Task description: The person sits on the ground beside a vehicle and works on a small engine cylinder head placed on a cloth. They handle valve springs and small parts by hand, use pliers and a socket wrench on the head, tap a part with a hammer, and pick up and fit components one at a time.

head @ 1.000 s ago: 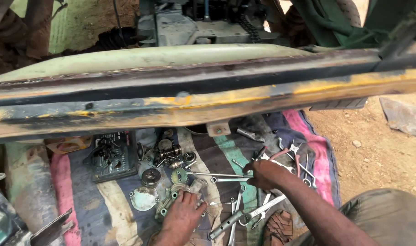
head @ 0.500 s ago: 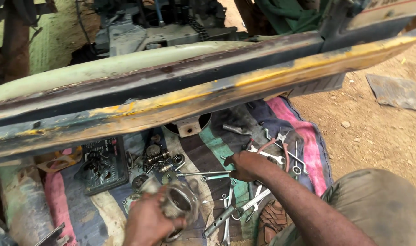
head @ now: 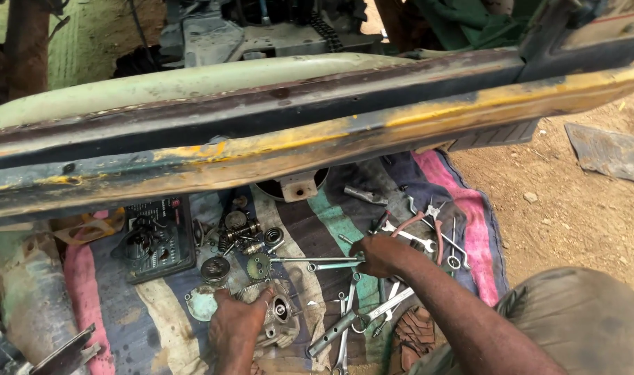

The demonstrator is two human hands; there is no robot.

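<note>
My left hand (head: pixel 235 326) grips a grey metal engine part (head: pixel 279 319), a finned housing with a round bore, held just above the striped cloth (head: pixel 310 222). My right hand (head: pixel 378 253) rests on the cloth among spanners, its fingers closed around the end of a long thin spanner (head: pixel 317 262) that points left. A small green gear (head: pixel 259 265) and a round metal cap (head: pixel 215 269) lie just above my left hand. Pliers with reddish handles (head: pixel 418 222) lie right of my right hand.
A rusty yellow and dark vehicle frame rail (head: pixel 317 139) crosses the whole view above the cloth. A dark tray of small parts (head: pixel 154 239) sits at the left. More spanners (head: pixel 352 323) lie near my knee (head: pixel 574 312). Bare dirt (head: pixel 574 208) lies to the right.
My left hand has picked the finned housing up off the cloth and holds it. My right hand has stayed on the spanners. The view has shifted slightly.
</note>
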